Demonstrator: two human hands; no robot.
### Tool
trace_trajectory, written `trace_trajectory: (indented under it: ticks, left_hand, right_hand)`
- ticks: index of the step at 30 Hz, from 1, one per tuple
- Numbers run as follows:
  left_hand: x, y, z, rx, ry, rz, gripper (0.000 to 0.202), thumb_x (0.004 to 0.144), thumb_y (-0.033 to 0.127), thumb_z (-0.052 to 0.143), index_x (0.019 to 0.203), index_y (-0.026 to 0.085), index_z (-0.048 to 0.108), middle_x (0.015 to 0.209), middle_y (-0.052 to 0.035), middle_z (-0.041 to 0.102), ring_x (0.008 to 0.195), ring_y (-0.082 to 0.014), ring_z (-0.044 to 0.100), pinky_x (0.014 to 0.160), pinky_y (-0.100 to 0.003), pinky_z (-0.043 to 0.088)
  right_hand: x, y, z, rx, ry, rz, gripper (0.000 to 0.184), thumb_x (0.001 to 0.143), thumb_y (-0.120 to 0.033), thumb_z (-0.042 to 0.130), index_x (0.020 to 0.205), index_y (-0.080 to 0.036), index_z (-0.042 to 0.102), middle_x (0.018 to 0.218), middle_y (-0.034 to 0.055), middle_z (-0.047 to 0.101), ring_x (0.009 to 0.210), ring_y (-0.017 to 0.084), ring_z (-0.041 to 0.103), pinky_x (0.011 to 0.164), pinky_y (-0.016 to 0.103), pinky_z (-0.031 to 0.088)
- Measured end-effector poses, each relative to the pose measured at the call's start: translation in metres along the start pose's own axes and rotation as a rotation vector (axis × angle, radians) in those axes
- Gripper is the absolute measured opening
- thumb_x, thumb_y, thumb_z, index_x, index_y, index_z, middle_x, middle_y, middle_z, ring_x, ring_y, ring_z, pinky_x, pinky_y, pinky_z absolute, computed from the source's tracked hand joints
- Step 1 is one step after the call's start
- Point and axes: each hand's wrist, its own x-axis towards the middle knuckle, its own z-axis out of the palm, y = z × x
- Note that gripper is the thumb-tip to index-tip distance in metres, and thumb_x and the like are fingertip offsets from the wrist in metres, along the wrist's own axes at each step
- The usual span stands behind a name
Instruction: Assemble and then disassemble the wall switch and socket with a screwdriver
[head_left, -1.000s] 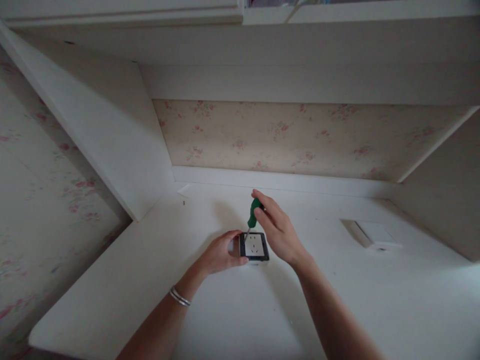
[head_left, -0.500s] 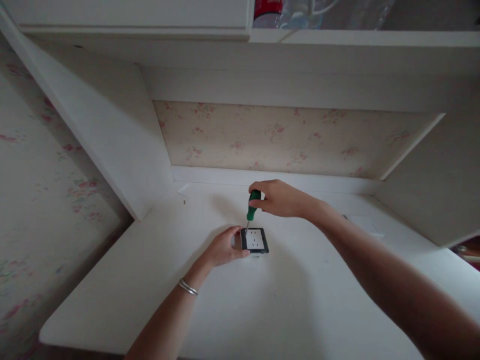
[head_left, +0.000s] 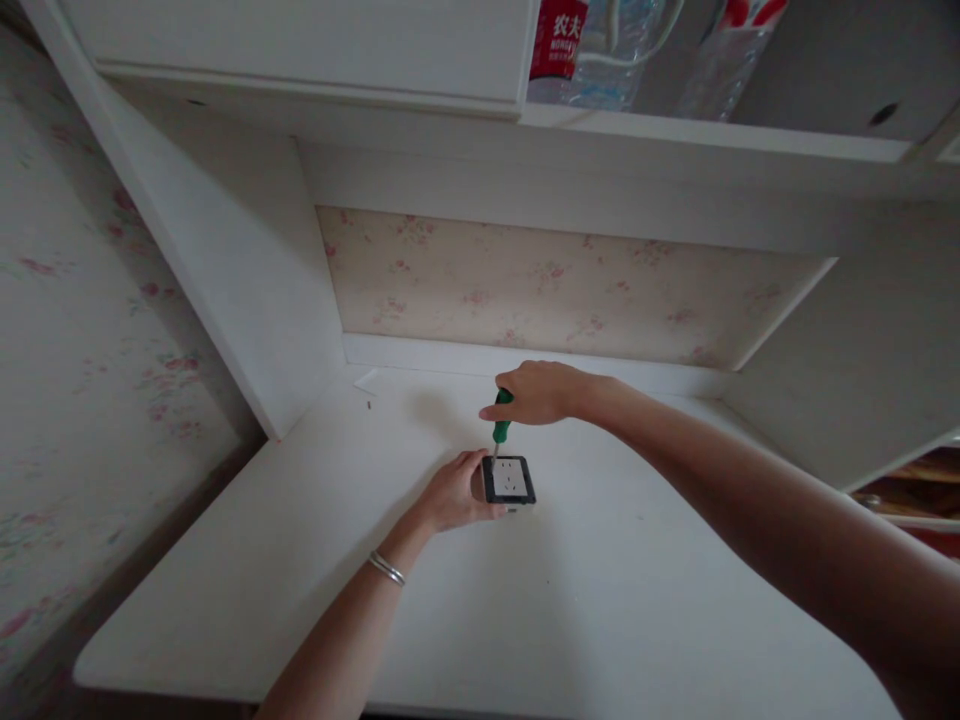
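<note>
A wall socket (head_left: 511,479) with a white face and a dark frame sits on the white desk, its slots facing up. My left hand (head_left: 456,492) grips it from the left, thumb and fingers closed on its sides. My right hand (head_left: 541,392) is closed around the green handle of a screwdriver (head_left: 502,428). The screwdriver stands nearly upright, with its tip at the left part of the socket's dark frame. Whether the tip sits in a screw is too small to tell.
A tiny dark piece (head_left: 369,405) and a thin white piece (head_left: 366,380) lie at the back left of the desk (head_left: 645,600). Overhead, a shelf (head_left: 712,137) holds plastic bottles (head_left: 559,40). Side panels (head_left: 225,260) stand left and right.
My right hand has turned on the screwdriver handle, its thumb now stretched further left. My left fingers have shifted slightly on the socket. The view has tilted, showing more of the shelf.
</note>
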Motion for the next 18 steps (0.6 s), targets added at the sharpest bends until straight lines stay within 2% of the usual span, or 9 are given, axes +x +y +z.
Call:
trace_trajectory:
  ticks: [3,5,6,8,10,12,14,16,18]
  left_hand:
    - [0.002,0.002,0.002,0.079,0.005,-0.01,0.093,0.055,0.057,0.077,0.134,0.021,0.043,0.126,-0.0118,0.052,0.114,-0.0324,0.05,0.099,-0.044,0.039]
    - [0.002,0.002,0.002,0.091,0.005,-0.014,0.088,0.056,0.059,0.075,0.13,0.023,0.047,0.123,-0.01,0.054,0.112,-0.0309,0.052,0.097,-0.042,0.04]
    - [0.003,0.003,0.002,0.089,0.006,-0.015,0.086,0.056,0.059,0.075,0.129,0.023,0.048,0.122,-0.0093,0.055,0.111,-0.0301,0.052,0.097,-0.041,0.041]
    - [0.003,0.003,0.001,0.08,0.012,-0.011,0.084,0.055,0.058,0.076,0.128,0.024,0.049,0.12,-0.0083,0.056,0.109,-0.0292,0.053,0.096,-0.039,0.041]
    - [0.003,0.003,0.001,0.068,0.023,-0.004,0.084,0.054,0.056,0.078,0.126,0.024,0.049,0.118,-0.0079,0.056,0.107,-0.0286,0.054,0.095,-0.039,0.042]
    - [0.003,0.003,0.001,0.057,0.029,-0.007,0.083,0.053,0.054,0.079,0.125,0.024,0.05,0.118,-0.0079,0.057,0.106,-0.0285,0.054,0.094,-0.038,0.042]
    - [0.003,0.003,0.001,0.049,0.028,-0.016,0.083,0.052,0.053,0.08,0.124,0.024,0.05,0.117,-0.0081,0.057,0.106,-0.0287,0.055,0.093,-0.038,0.043]
    - [0.003,0.004,0.002,0.041,0.03,-0.019,0.083,0.051,0.051,0.081,0.123,0.023,0.05,0.117,-0.0085,0.057,0.106,-0.0287,0.055,0.093,-0.039,0.043]
    - [0.003,0.004,0.003,0.037,0.042,-0.021,0.083,0.05,0.05,0.082,0.122,0.022,0.05,0.117,-0.0088,0.057,0.106,-0.0286,0.055,0.092,-0.039,0.043]
  right_hand:
    - [0.001,0.006,0.007,0.076,0.051,-0.149,0.047,0.081,-0.053,0.053,0.116,-0.021,0.056,0.106,0.0107,0.065,0.088,0.024,0.061,0.064,0.029,0.042]
    - [0.001,0.01,0.011,0.092,0.075,-0.241,0.038,0.082,-0.046,0.055,0.112,-0.022,0.057,0.104,0.0089,0.066,0.087,0.022,0.061,0.067,0.028,0.041]
    - [0.0,0.012,0.012,0.08,0.072,-0.24,0.036,0.082,-0.049,0.054,0.105,-0.021,0.059,0.1,0.0091,0.067,0.085,0.023,0.061,0.066,0.029,0.041]
    - [-0.001,0.014,0.014,0.038,0.067,-0.149,0.045,0.082,-0.06,0.048,0.095,-0.02,0.062,0.091,0.0112,0.067,0.082,0.025,0.061,0.064,0.031,0.041]
    - [-0.002,0.017,0.016,0.051,0.072,-0.077,0.053,0.082,-0.065,0.043,0.101,-0.019,0.061,0.096,0.0137,0.067,0.084,0.027,0.061,0.065,0.032,0.042]
    - [-0.003,0.019,0.018,0.151,0.056,-0.134,0.051,0.084,-0.057,0.046,0.116,-0.018,0.054,0.111,0.0138,0.064,0.089,0.024,0.061,0.068,0.03,0.043]
    - [-0.005,0.019,0.018,0.239,-0.001,-0.225,0.048,0.085,-0.048,0.05,0.122,-0.019,0.048,0.113,0.0115,0.064,0.087,0.02,0.062,0.068,0.027,0.043]
    - [-0.006,0.017,0.017,0.195,-0.024,-0.211,0.042,0.085,-0.05,0.049,0.112,-0.018,0.055,0.099,0.0109,0.068,0.08,0.021,0.063,0.065,0.027,0.043]
    - [-0.008,0.013,0.016,0.076,0.027,-0.123,0.048,0.085,-0.06,0.042,0.099,-0.018,0.061,0.087,0.0122,0.069,0.078,0.025,0.063,0.064,0.031,0.042]
